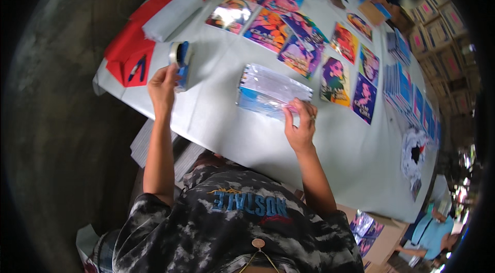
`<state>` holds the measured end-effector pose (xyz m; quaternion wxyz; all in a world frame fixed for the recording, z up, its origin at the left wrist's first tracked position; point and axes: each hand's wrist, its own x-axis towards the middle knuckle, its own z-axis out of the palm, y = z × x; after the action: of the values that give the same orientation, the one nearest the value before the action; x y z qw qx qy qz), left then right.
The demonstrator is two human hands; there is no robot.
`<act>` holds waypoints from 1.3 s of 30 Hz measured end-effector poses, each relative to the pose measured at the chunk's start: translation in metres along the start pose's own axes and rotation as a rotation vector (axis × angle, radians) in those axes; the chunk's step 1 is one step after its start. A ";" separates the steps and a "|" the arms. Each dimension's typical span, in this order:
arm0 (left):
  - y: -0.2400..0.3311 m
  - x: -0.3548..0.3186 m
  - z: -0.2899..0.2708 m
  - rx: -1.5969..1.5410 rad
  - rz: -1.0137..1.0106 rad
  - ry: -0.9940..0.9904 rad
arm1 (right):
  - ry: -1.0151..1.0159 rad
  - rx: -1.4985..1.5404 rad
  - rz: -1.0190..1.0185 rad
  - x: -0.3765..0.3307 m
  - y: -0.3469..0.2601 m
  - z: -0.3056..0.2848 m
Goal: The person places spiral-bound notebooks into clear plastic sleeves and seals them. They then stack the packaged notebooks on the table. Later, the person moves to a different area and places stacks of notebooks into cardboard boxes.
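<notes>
Left hand [164, 85]: fingers drawn together at the near left side of a blue tape dispenser [182, 79]; whether they pinch a tape end or the body, cannot tell. Right hand [301, 121]: on the near right corner of a clear-wrapped package [273, 87], thumb and forefinger slightly apart; whether film is pinched between them, cannot tell.

Package lies flat on the white surface [216, 123], slightly skewed, to the right of the dispenser and well apart from it; bare covering between the two.

Edges: near edge of surface runs diagonally, crossed by both forearms; dispenser sits close to it, with a red sheet [136, 74] just left. Bare strip between package and near edge. Beyond package, colorful booklets [301, 56] limit room. Right of the right hand, a broad bare area reaches toward blue stacks [399, 90] along the right side.
</notes>
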<state>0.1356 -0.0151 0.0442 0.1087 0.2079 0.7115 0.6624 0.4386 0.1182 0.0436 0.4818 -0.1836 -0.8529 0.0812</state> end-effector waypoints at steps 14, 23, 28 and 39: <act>-0.039 -0.139 0.113 0.090 -0.629 -0.501 | -0.475 -0.145 0.208 0.046 -0.031 -0.036; -0.070 -0.091 0.063 0.309 -0.199 -0.618 | -0.674 -0.108 0.278 0.069 -0.039 0.001; -0.084 -0.093 0.050 0.601 0.485 -0.633 | -0.499 0.161 0.409 0.052 -0.030 -0.079; -0.070 -0.096 0.072 0.770 0.583 -0.724 | -0.089 -0.686 0.881 -0.129 0.000 -0.274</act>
<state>0.2412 0.0053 -0.0439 0.0749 0.6311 0.7316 0.2467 0.7319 0.0569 0.0849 0.2784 -0.6653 -0.6928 0.0005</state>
